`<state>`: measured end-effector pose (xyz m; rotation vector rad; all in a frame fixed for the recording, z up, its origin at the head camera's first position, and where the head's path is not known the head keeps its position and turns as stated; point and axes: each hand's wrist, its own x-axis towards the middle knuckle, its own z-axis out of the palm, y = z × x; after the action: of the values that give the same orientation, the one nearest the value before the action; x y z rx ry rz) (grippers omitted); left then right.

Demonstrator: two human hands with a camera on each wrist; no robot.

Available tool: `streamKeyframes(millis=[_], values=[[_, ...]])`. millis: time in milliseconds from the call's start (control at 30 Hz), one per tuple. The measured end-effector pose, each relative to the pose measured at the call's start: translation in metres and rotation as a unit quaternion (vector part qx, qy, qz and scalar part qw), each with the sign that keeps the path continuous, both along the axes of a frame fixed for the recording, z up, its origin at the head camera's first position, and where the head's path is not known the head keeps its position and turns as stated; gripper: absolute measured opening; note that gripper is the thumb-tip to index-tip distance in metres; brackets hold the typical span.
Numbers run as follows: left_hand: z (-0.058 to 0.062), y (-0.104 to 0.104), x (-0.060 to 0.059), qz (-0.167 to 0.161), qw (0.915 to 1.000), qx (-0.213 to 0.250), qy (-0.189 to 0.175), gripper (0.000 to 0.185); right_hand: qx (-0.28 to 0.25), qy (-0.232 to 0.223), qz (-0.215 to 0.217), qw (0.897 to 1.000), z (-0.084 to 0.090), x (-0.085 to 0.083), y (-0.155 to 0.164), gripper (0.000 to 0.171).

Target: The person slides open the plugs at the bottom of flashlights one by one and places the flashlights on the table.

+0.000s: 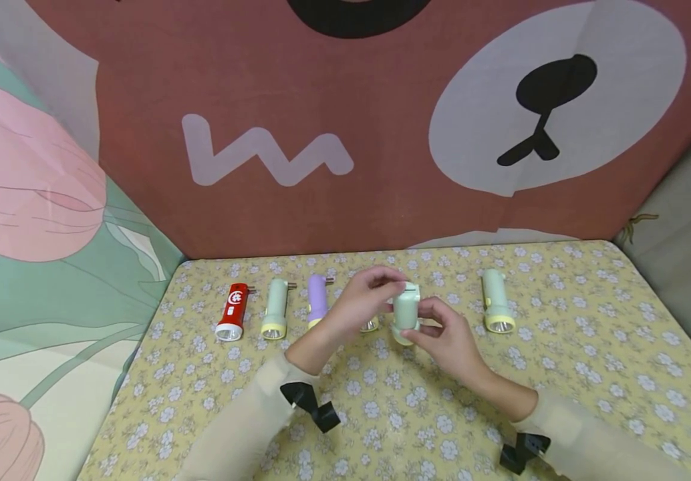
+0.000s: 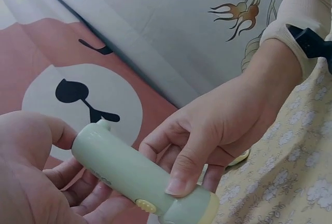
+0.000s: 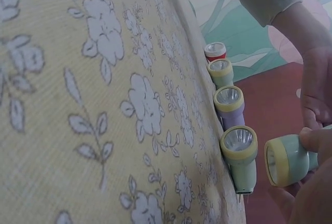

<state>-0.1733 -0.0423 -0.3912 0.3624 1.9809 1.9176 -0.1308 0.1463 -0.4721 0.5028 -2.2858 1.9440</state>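
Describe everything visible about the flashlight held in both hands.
The held flashlight is pale green, smooth plastic by its look, with a cream-yellow ring around the lens end and a small yellow button on its side. It is lifted off the flowered tablecloth, lens end toward the person. The left hand grips its rear end; the right hand holds it near the head, thumb pressed on the body. Whether it is lit cannot be told.
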Motion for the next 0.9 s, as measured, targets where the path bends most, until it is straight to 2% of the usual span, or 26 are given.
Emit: streamKeyframes(millis=[200, 467, 900], values=[[-0.0034, 0.0021, 0.0010, 0.002, 0.9999, 0.014, 0.008, 0.020, 0.008, 0.001, -0.017, 1.000, -0.0025, 0.0006, 0.0003, 0.033], [-0.0040, 0.0009, 0.0024, -0.004, 0.9994, 0.034, 0.007, 0.020, 0.020, 0.011, -0.019, 1.000, -0.0024, -0.0011, 0.0005, 0.032], [-0.0024, 0.0023, 0.0026, -0.002, 0.9999, 0.006, 0.013, 0.015, 0.032, 0.022, -0.021, 0.999, -0.0007, -0.0019, 0.0000, 0.033]])
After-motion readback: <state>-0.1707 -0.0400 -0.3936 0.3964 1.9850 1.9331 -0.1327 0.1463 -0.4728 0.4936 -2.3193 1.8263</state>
